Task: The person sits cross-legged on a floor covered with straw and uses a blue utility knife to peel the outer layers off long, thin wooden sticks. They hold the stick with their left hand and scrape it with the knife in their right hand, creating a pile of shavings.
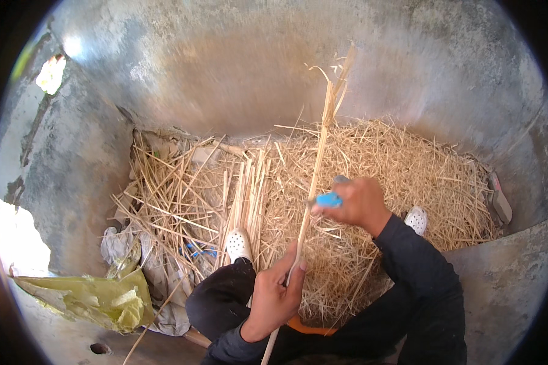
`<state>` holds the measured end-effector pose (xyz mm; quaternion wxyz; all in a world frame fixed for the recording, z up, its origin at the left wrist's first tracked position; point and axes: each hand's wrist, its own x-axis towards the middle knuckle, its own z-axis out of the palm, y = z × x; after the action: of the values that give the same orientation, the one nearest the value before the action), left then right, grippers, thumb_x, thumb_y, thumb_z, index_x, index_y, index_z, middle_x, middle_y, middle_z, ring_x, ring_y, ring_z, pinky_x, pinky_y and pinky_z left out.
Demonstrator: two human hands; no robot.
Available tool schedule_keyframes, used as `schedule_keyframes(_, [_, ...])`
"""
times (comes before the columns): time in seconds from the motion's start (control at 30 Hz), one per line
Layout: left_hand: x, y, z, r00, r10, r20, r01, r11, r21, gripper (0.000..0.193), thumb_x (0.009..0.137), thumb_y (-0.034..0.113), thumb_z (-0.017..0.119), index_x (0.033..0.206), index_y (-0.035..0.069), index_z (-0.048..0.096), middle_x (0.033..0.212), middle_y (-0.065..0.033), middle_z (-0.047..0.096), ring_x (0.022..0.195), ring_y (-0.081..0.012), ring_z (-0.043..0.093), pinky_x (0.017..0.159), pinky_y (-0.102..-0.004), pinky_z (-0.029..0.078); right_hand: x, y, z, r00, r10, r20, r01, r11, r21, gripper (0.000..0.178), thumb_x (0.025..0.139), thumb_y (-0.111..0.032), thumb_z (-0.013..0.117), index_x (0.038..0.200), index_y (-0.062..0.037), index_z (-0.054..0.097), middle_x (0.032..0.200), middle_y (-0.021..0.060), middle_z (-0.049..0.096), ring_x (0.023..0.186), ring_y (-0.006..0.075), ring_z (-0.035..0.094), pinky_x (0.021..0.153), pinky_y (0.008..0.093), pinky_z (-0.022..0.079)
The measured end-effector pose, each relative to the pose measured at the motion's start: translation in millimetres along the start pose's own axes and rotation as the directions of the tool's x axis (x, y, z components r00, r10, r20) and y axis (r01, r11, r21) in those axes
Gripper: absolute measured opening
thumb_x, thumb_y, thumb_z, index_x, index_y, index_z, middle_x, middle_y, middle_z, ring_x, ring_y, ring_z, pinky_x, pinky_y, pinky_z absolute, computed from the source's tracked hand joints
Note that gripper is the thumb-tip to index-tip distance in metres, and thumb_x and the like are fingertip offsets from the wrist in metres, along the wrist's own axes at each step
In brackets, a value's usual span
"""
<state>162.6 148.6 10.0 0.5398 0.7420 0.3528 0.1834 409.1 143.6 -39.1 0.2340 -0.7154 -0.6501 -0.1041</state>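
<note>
Long, pale, straw-coloured stalk, split and frayed at its far end, held aslant above the middle of a stained grey concrete enclosure. Its ragged tip points toward the far wall; its lower end runs past the left hand toward the near edge. From where I stand, both hands of the seated worker are engaged. The left hand grasps the stalk low down, thumb and fingers closed about it. The right hand, farther along, is clenched around a small blue-handled tool, whose dark end appears to meet the stalk; the exact contact is too small to tell.

Beneath, a broad heap of fine golden straw spreads from the middle to the right edge of the enclosure, where a grey slipper lies. Left of the heap lies a row of roughly parallel, straight tan stalks; beyond it, toward the far left corner, loose tan stalks cross one another at many angles. Two white perforated clogs are worn, the left clog beside the row, the right clog among the straw. Near the left edge, a crumpled yellow-green plastic sack lies beside greyish cloth.
</note>
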Motion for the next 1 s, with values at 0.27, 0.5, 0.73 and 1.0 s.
schedule_keyframes(0.27, [0,-7,15,0.996,0.068,0.059,-0.067,0.998,-0.018,0.038,0.097,0.007,0.053,0.132,-0.007,0.049,0.074,0.006,0.055,0.066,-0.0006,0.047,0.054,-0.0181,0.039,12,91,18,0.917,0.398,-0.009,-0.398,0.917,-0.04,0.074,0.087,-0.071,0.043,0.057,-0.007,0.063,0.046,0.0127,0.049,0.045,0.032,0.052,0.047,0.0437,0.041])
schedule_keyframes(0.5, [17,-18,17,0.957,-0.232,0.175,0.291,0.77,-0.568,0.039,0.1,0.016,0.05,0.136,0.002,0.049,0.058,0.0069,0.038,0.047,-0.0021,0.035,0.046,-0.0179,0.031,7,43,-4,0.885,0.4,0.239,-0.44,0.885,0.149,0.08,0.083,-0.078,0.042,0.047,-0.0069,0.05,0.041,0.0025,0.041,0.037,0.0203,0.044,0.039,0.0378,0.033])
schedule_keyframes(0.73, [17,-10,13,0.959,-0.228,0.17,0.284,0.766,-0.577,0.041,0.1,0.015,0.051,0.139,0.004,0.046,0.06,0.0078,0.041,0.051,-0.0008,0.035,0.048,-0.0173,0.029,-34,-4,-2,0.996,0.057,0.063,-0.07,0.968,0.241,0.074,0.08,-0.075,0.051,0.05,-0.0085,0.057,0.043,0.0067,0.049,0.039,0.0243,0.052,0.041,0.0389,0.041])
schedule_keyframes(1.0, [20,-9,22,0.977,-0.164,0.135,0.21,0.833,-0.511,0.039,0.102,0.016,0.046,0.137,0.0,0.047,0.057,0.0075,0.035,0.048,-0.002,0.031,0.046,-0.0187,0.027,-28,15,1,0.997,0.073,-0.023,-0.071,0.995,0.075,0.07,0.076,-0.076,0.055,0.051,-0.0107,0.058,0.045,0.0073,0.053,0.041,0.0267,0.056,0.042,0.0389,0.043])
